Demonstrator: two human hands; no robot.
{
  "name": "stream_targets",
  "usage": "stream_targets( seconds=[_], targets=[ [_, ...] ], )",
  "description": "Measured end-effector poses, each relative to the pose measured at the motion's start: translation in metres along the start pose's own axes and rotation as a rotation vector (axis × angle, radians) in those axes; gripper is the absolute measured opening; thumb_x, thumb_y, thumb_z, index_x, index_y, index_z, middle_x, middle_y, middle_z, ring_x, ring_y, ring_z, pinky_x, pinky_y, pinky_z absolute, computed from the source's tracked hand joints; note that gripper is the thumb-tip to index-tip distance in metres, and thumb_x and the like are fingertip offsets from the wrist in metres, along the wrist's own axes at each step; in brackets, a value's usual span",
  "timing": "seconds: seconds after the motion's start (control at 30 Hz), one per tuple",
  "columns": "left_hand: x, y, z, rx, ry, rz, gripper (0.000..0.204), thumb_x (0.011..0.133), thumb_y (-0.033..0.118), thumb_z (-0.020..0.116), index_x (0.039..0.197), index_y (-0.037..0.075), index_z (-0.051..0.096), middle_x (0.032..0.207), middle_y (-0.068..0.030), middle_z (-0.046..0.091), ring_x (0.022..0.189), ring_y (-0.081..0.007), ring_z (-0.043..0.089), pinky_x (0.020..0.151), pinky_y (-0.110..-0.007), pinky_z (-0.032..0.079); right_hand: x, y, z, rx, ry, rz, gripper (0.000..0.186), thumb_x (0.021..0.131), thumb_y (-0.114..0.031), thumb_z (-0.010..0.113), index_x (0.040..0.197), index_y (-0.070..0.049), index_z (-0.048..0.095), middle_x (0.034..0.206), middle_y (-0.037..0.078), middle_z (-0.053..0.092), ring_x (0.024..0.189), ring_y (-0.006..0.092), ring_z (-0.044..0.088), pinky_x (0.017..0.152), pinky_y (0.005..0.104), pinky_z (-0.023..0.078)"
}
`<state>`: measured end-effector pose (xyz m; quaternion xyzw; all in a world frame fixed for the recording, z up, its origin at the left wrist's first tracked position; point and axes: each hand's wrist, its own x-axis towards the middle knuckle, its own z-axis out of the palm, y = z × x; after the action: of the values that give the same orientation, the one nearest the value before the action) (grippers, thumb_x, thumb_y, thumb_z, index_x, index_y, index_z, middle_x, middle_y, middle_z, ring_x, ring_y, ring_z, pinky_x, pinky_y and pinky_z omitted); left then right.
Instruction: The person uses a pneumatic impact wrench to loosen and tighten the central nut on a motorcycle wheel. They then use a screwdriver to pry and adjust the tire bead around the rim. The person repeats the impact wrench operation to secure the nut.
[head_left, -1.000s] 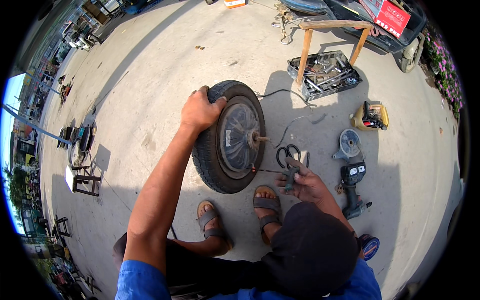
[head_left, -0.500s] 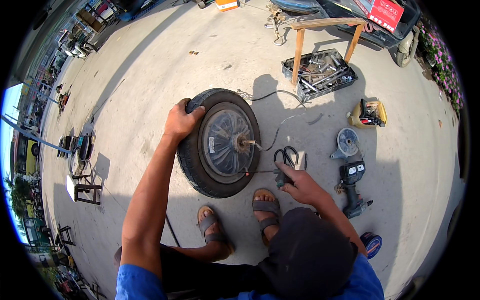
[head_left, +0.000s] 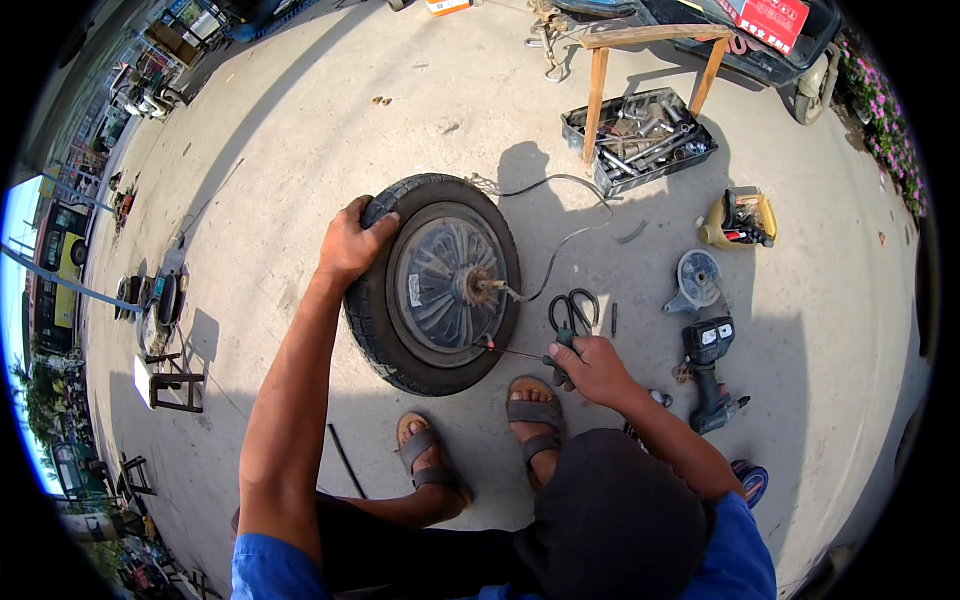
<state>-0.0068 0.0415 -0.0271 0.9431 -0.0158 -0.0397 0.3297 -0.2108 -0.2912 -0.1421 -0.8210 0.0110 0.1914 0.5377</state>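
A wheel with a black tyre [head_left: 362, 320] and a dusty grey hub motor [head_left: 430, 250] stands tilted on the concrete before my feet. My left hand [head_left: 352, 242] is closed over the tyre's upper left edge, thumb on the sidewall. In my right hand [head_left: 594, 372] is a dark-handled screwdriver [head_left: 522, 353]; its thin shaft reaches left to the hub's lower right edge, where a small orange-red spot shows. Whether the tip touches the hub I cannot tell. From the hub's axle [head_left: 490, 285] a dark cable [head_left: 545, 282] runs away. Black-handled scissors [head_left: 594, 302] lie just beyond my right hand.
To the right lie a round metal part [head_left: 698, 280], a cordless power tool [head_left: 708, 385] and a cut yellow jug [head_left: 713, 228] of small items. Beyond, a black tool crate [head_left: 640, 182] sits by a wooden frame [head_left: 655, 40]. A dark rod [head_left: 346, 460] lies near my left foot.
My right hand has rolled over, its back now upward, with the screwdriver's handle slightly lower. The wheel's near left side and my left hand have shifted slightly left.
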Motion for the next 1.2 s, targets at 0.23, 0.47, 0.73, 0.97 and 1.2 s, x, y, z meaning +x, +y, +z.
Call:
stream_targets(
  seconds=[0.23, 0.47, 0.73, 0.97, 1.2],
  targets=[
    [0.001, 0.000, 0.001, -0.024, -0.005, -0.024, 0.071, 0.082, 0.040, 0.071, 0.130, -0.011, 0.060, 0.115, -0.0296, 0.070, 0.108, -0.0352, 0.070, 0.098, -0.039, 0.051, -0.001, -0.008, 0.005, 0.932, -0.084, 0.585, 0.037, 0.102, -0.036, 0.055, 0.094, -0.001, 0.067, 0.078, 0.013, 0.071, 0.056, 0.0184, 0.063, 0.055, 0.0320, 0.052],
    [-0.004, 0.010, 0.003, 0.018, 0.010, 0.050, 0.073, 0.082, 0.041, 0.071, 0.131, -0.011, 0.059, 0.118, -0.0314, 0.068, 0.112, -0.0376, 0.068, 0.100, -0.039, 0.050, -0.013, 0.018, 0.021, 1.506, -0.122, 0.736, 0.034, 0.102, -0.039, 0.056, 0.106, -0.006, 0.062, 0.082, 0.011, 0.070, 0.058, 0.0149, 0.061, 0.056, 0.0316, 0.052],
    [-0.007, 0.000, 0.006, 0.045, 0.022, 0.120, 0.073, 0.084, 0.041, 0.072, 0.132, -0.013, 0.057, 0.122, -0.0329, 0.066, 0.116, -0.0390, 0.066, 0.101, -0.040, 0.050, -0.018, 0.036, 0.042, 0.392, 0.327, 0.204, 0.057, 0.103, -0.040, 0.058, 0.132, 0.008, 0.050, 0.096, 0.018, 0.072, 0.075, 0.0228, 0.071, 0.069, 0.0349, 0.057],
    [-0.017, 0.012, 0.005, 0.040, 0.024, 0.112, 0.073, 0.084, 0.040, 0.073, 0.133, -0.012, 0.057, 0.122, -0.0329, 0.066, 0.116, -0.0386, 0.066, 0.101, -0.040, 0.050, -0.035, 0.018, 0.016, -0.133, 0.046, -0.139, 0.074, 0.095, -0.041, 0.069, 0.145, 0.006, 0.042, 0.101, 0.027, 0.070, 0.083, 0.0385, 0.072, 0.075, 0.0451, 0.055],
    [-0.021, 0.012, 0.005, 0.110, 0.058, 0.116, 0.073, 0.084, 0.040, 0.073, 0.134, -0.011, 0.057, 0.125, -0.0331, 0.064, 0.117, -0.0402, 0.065, 0.102, -0.041, 0.049, -0.036, -0.032, -0.012, -0.690, 0.026, -0.186, 0.060, 0.087, -0.038, 0.074, 0.129, 0.002, 0.059, 0.095, 0.021, 0.068, 0.091, 0.0380, 0.067, 0.084, 0.0466, 0.053]
  ],
)
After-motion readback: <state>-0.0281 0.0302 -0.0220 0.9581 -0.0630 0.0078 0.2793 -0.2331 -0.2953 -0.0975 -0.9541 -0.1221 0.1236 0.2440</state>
